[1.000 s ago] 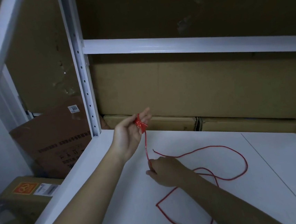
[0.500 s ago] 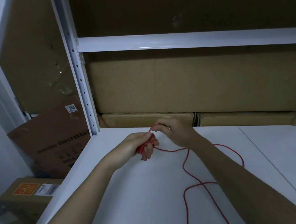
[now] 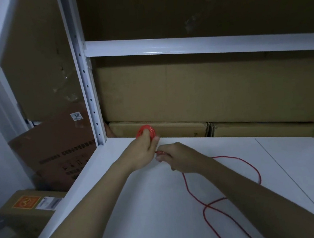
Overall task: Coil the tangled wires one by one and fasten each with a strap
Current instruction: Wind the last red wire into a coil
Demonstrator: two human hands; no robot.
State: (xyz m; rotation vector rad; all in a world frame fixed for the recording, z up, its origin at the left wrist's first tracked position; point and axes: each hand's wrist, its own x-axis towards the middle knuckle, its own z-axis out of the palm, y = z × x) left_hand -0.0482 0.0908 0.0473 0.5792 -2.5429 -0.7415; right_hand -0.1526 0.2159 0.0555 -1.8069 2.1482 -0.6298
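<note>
One head-worn camera looks forward and down, close over the white table (image 3: 134,213), toward cardboard boxes (image 3: 198,93) filling the upper frame.

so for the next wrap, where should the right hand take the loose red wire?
Probably on the straight stretch just behind the right hand, before the slack red wire curves off over the white tabletop. Pinch it from above, thumb and fingers either side: it lies flat and thin there, free of the crossing further down, and close to the coil the left hand holds.
</note>
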